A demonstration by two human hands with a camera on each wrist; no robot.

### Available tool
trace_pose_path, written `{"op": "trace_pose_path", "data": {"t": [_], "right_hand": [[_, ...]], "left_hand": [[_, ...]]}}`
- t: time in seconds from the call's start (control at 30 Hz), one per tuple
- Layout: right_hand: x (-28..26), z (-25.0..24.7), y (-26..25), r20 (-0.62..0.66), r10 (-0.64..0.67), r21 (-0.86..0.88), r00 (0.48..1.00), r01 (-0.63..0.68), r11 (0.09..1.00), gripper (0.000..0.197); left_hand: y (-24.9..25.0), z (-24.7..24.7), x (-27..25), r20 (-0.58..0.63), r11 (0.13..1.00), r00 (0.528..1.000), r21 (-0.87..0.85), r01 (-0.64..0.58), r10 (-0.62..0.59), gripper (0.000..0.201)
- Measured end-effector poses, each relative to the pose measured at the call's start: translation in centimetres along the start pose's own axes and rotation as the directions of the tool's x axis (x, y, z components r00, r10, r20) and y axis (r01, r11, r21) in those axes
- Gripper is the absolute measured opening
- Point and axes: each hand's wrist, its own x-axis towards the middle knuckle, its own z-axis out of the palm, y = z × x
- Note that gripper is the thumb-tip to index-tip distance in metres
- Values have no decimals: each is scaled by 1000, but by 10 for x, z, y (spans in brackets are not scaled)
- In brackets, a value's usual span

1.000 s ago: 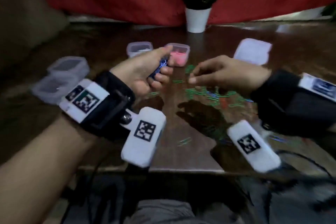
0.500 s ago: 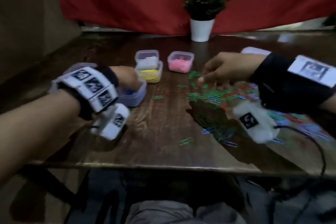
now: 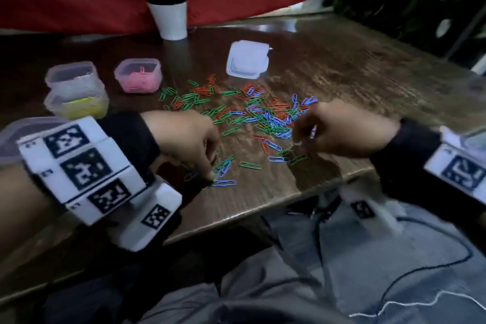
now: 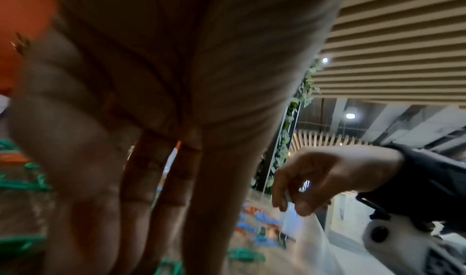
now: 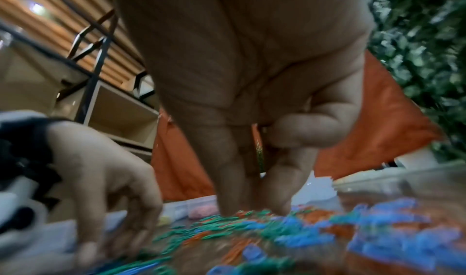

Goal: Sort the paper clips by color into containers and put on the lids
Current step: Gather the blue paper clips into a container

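Loose green, red and blue paper clips [image 3: 252, 113] lie scattered over the middle of the wooden table [image 3: 342, 81]. My left hand [image 3: 189, 142] reaches down near the front edge. Its straight fingers [image 4: 206, 209] touch the table beside a blue clip [image 3: 224, 183]. My right hand [image 3: 342, 131] hangs over the near right of the clip pile [image 5: 277, 227], thumb and fingertips pointing down onto it. Whether it pinches a clip is hidden. Open containers stand at the left: pink clips [image 3: 138, 75], yellow clips [image 3: 76, 105], and a third container [image 3: 70, 73] behind the yellow one.
A stack of clear lids [image 3: 247, 59] lies behind the pile. Another container [image 3: 15, 137] shows at the left edge, partly hidden by my wrist. A potted plant [image 3: 171, 18] stands at the back against a red cloth. The table edge runs just below both hands.
My left hand held blue clips, went to the container at the left, and now reaches down at the near clips. The right hand shifted to the pile's near side. The view swung right.
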Motion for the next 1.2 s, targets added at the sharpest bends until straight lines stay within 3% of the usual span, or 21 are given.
{"op": "trace_pose_path", "data": {"t": [0.17, 0.27, 0.4, 0.53, 0.63, 0.7, 0.8, 0.9, 0.97, 1.0, 1.03, 1.1, 1.2], "right_hand": [[-12, 41, -13, -118, 32, 176, 992, -11, 984, 36], [-12, 68, -13, -186, 58, 242, 981, -11, 970, 28], [-10, 84, -16, -390, 139, 341, 910, 2, 940, 15], [-8, 87, -22, -435, 119, 284, 893, 11, 959, 5], [-2, 95, -26, -460, 117, 171, 880, -41, 984, 13], [0, 102, -27, -555, 124, 193, 823, -18, 981, 16], [2, 109, -28, -704, 200, 345, 681, 83, 935, 19], [3, 112, -35, -690, 302, 532, 658, 178, 828, 16], [5, 109, -43, -638, 345, 667, 688, 270, 695, 10], [5, 106, -46, -564, 381, 778, 733, 316, 544, 8], [6, 102, -49, -447, 407, 886, 797, 332, 322, 12], [8, 96, -49, -172, 356, 967, 919, 226, -116, 26], [10, 86, -46, 34, 207, 837, 978, 86, -541, 23]], "left_hand": [[-13, 7, 7, -5, 999, 999, -31, 42, -42, 22], [-21, 7, 7, -1, 992, 999, -118, 47, -47, 15], [-31, 7, 6, 6, 960, 998, -276, 57, -57, 15], [-40, 1, 2, 16, 920, 997, -384, 78, -78, 17], [-40, -1, -2, -42, 935, 994, -346, 83, -104, 16], [-38, 2, -6, -82, 944, 989, -318, 93, -125, 16], [-36, 10, -15, -90, 948, 985, -299, 111, -144, 19], [-32, 20, -19, -80, 956, 979, -243, 164, -188, 33], [-31, 23, -18, -75, 944, 974, -275, 185, -212, 29], [-31, 23, -17, -66, 930, 973, -315, 189, -220, 25], [-31, 22, -17, -56, 915, 972, -355, 193, -227, 20], [-31, 22, -17, -41, 889, 970, -411, 203, -241, 14], [-30, 23, -18, -84, 875, 963, -443, 194, -256, 13]]}}
